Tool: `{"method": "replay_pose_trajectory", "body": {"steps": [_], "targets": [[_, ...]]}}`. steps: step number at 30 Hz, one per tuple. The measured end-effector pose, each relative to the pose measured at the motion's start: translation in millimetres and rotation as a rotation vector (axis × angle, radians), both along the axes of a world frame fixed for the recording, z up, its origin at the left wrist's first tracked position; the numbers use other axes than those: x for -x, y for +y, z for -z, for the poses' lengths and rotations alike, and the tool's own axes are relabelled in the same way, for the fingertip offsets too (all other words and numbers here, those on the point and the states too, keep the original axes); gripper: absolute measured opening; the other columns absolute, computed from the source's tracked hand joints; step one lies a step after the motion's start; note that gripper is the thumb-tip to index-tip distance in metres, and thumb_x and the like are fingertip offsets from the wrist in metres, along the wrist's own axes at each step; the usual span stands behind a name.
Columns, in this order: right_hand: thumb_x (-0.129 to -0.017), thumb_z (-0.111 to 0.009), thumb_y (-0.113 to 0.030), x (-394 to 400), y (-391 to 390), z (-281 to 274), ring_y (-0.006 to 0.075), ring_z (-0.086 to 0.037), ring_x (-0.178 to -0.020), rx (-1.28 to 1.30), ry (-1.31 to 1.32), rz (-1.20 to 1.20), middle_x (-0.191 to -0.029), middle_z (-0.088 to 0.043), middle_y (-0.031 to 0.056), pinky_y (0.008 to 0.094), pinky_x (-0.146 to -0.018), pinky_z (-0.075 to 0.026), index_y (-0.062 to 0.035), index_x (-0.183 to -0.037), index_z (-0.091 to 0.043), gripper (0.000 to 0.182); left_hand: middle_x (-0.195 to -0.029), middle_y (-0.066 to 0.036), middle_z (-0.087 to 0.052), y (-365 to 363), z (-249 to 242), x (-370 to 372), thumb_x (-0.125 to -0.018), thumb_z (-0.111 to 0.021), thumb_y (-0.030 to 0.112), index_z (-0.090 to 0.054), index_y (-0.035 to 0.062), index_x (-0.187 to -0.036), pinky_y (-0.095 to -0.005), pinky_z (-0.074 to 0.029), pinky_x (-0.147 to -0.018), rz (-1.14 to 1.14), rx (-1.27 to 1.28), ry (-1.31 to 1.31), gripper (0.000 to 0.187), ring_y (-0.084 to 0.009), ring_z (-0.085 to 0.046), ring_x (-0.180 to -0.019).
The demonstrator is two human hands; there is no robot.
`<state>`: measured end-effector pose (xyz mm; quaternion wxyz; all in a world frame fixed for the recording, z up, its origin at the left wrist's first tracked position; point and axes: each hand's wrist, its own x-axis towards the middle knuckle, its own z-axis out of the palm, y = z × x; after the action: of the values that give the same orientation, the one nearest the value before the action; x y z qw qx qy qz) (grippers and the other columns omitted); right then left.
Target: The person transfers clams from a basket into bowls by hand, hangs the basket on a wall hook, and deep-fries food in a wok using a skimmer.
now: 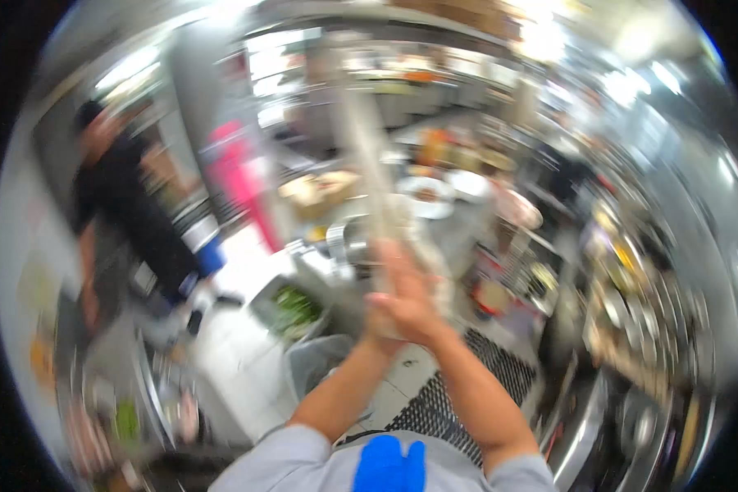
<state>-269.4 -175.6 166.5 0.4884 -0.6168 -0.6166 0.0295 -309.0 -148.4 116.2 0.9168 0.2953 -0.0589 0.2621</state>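
Both hands are together in front of my body, smeared by motion. My right hand [414, 299] lies over or against my left hand [381, 324], which is mostly hidden. Blurred fingers point up and away from me. A whitish, cloth-like thing [435, 266] shows beside and behind the fingers; whether either hand grips it is not clear. Beyond the hands a long pale upright strip [365, 148] runs upward, too blurred to name. A metal round container [350, 240] stands just left of the fingers.
A person in dark clothes [127, 197] stands at the left. Left of my forearms are a bin of green leaves [295, 312] and a bin with a clear liner [316, 361]. White plates [426, 197] lie on the counter ahead. A black perforated mat [488, 369] covers floor at the right.
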Motion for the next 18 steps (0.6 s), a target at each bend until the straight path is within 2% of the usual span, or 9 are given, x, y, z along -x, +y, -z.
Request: {"method": "replay_pose_trajectory", "body": {"steps": [1,3,5,10,13,14,16,17,18], "targets": [[-0.078,-0.062,-0.042,10.3,-5.2,0.4,0.032,-0.021,-0.138,-0.011,0.062,-0.062,-0.147,-0.026,0.0185,0.039,-0.111,-0.015,-0.0048,-0.143,-0.027,0.082,-0.114,-0.007,-0.054,0.8,0.2,-0.9,-0.093,-0.049,0.038,-0.047,0.0056,-0.126,-0.0329,-0.042,-0.087,-0.013,-0.009,0.012,0.046,-0.0172,-0.05,-0.102],[-0.082,-0.056,-0.054,15.8,-5.5,11.5,0.0322,-0.021,-0.137,-0.061,0.242,-0.165,-0.147,-0.025,0.0208,0.0386,-0.111,-0.015,0.0041,-0.14,-0.026,0.088,-0.111,-0.006,-0.054,13.1,0.2,-6.2,-0.094,-0.049,0.038,-0.048,0.0052,-0.124,-0.0309,-0.043,-0.084,-0.061,-0.035,0.035,0.045,-0.0153,-0.051,-0.097],[-0.084,-0.043,-0.066,25.4,-13.9,23.2,0.0354,-0.02,-0.137,-0.031,0.075,-0.073,-0.145,-0.024,0.0246,0.0387,-0.111,-0.014,0.0076,-0.14,-0.022,0.095,-0.108,-0.005,-0.055,28.1,5.0,3.0,-0.094,-0.048,0.039,-0.05,0.0049,-0.122,-0.0289,-0.043,-0.081,-0.137,-0.057,0.051,0.044,-0.0134,-0.051,-0.093],[-0.088,-0.036,-0.063,31.7,-45.6,85.1,0.0372,-0.023,-0.135,0.069,0.048,-0.154,-0.146,-0.022,0.0255,0.0403,-0.11,-0.018,0.0081,-0.14,-0.021,0.089,-0.099,-0.002,-0.057,54.0,14.3,26.9,-0.095,-0.046,0.04,-0.054,0.004,-0.117,-0.0238,-0.044,-0.073,-0.238,-0.127,0.134,0.043,-0.0087,-0.052,-0.082],[-0.093,-0.036,-0.05,29.2,-78.8,144.4,0.0303,-0.05,-0.119,0.502,0.304,-0.263,-0.124,-0.055,0.0195,0.0359,-0.1,-0.036,0.0034,-0.128,-0.046,0.065,-0.098,-0.003,-0.057,76.6,12.6,50.7,-0.093,-0.054,0.033,-0.055,0.0031,-0.113,-0.0224,-0.045,-0.07,-0.252,-0.287,0.242,0.036,-0.0081,-0.054,-0.077],[-0.094,-0.038,-0.045,34.1,-89.2,180.5,0.0273,-0.056,-0.111,0.598,0.39,-0.175,-0.113,-0.062,0.016,0.0352,-0.097,-0.04,0.0009,-0.12,-0.055,0.056,-0.098,-0.003,-0.057,83.3,19.1,52.9,-0.093,-0.054,0.033,-0.055,0.0031,-0.113,-0.0224,-0.045,-0.07,-0.246,-0.286,0.248,0.036,-0.0081,-0.054,-0.077],[-0.093,-0.042,-0.044,29.6,-130.1,260.6,0.0318,-0.055,-0.112,0.861,0.215,0.034,-0.118,-0.058,0.0196,0.0364,-0.094,-0.042,-0.0028,-0.12,-0.056,0.052,-0.096,-0.003,-0.056,94.2,26.7,54.2,-0.092,-0.055,0.031,-0.054,0.0035,-0.115,-0.0228,-0.044,-0.066,-0.324,-0.249,0.252,0.036,-0.0077,-0.054,-0.078],[-0.093,-0.043,-0.045,22.0,-159.4,309.6,0.0329,-0.054,-0.112,0.978,0.148,0.088,-0.117,-0.058,0.0203,0.0377,-0.092,-0.043,-0.0032,-0.117,-0.058,0.051,-0.093,-0.002,-0.055,91.1,13.1,70.5,-0.093,-0.054,0.029,-0.05,0.0041,-0.123,-0.0232,-0.044,-0.066,-0.272,-0.14,0.353,0.039,-0.0075,-0.052,-0.076],[-0.092,-0.045,-0.039,9.3,-192.2,359.7,0.0355,-0.055,-0.11,1.231,0.204,0.106,-0.118,-0.057,0.0231,0.0426,-0.091,-0.044,-0.0013,-0.12,-0.055,0.048,-0.093,-0.002,-0.055,96.0,21.1,71.2,-0.093,-0.054,0.029,-0.05,0.0041,-0.123,-0.0232,-0.044,-0.066,-0.26,-0.148,0.357,0.039,-0.0075,-0.052,-0.076]]}}
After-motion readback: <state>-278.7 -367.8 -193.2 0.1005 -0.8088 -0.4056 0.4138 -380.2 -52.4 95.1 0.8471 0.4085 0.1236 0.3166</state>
